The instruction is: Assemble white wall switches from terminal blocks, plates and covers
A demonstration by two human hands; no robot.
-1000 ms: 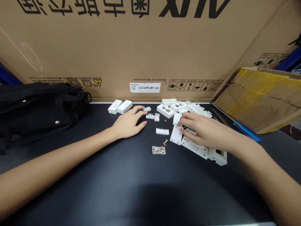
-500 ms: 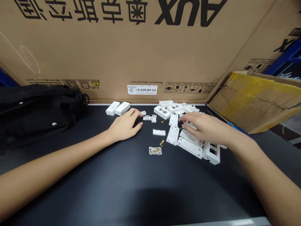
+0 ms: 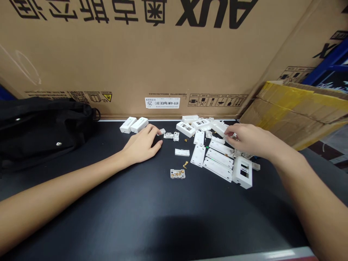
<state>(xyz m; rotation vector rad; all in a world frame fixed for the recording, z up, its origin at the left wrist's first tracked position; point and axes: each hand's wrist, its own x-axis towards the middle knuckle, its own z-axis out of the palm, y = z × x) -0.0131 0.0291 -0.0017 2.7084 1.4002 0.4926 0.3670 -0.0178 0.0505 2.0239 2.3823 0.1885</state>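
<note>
White plastic socket parts (image 3: 212,156) lie scattered on the black table (image 3: 152,203) between the hands, which are well apart. The left hand (image 3: 143,143) rests open and empty just beside a small white bracket (image 3: 161,131). The right hand (image 3: 251,139) has its fingertips (image 3: 227,135) on a white cover (image 3: 219,127), grip unclear. Flat panels (image 3: 217,161) below it lie side by side, seemingly sorted by kind.

A cardboard carton (image 3: 136,58) stood along the back of the work table (image 3: 108,217). A fabric bag (image 3: 40,127) lay on the table's left end, and a torn cardboard flap (image 3: 296,112) leaned at the right. Between them lay two closed plastic casings (image 3: 139,125) at left, with a small terminal block (image 3: 177,174) in front and loose plastic plates (image 3: 217,169) to its right.
</note>
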